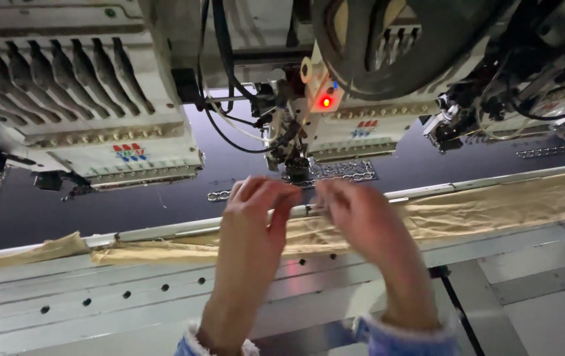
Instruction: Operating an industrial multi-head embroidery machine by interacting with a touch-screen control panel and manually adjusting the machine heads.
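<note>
A textile workshop or embroidery factory is shown. Across the top of the frame, a row of industrial embroidery heads [114, 142] is mounted side by side, with cables [229, 125] and a lit red lamp [325, 101] at upper centre. Dark fabric [164, 198] is stretched beneath them, stitched chain patterns [341, 170] are seen on it, and a perforated metal tabletop [98, 290] fills the lower left.

The embroidery heads [131, 142] hang low over the dark fabric [98, 204], leaving only a shallow gap beneath them, and black cables [229, 125] droop into the space beside the middle needle assembly [295, 148]. Nearer, the grey perforated worktop [98, 296] lies open, crossed by the metal frame rail [183, 229] and bunched tan cloth [493, 207].
</note>
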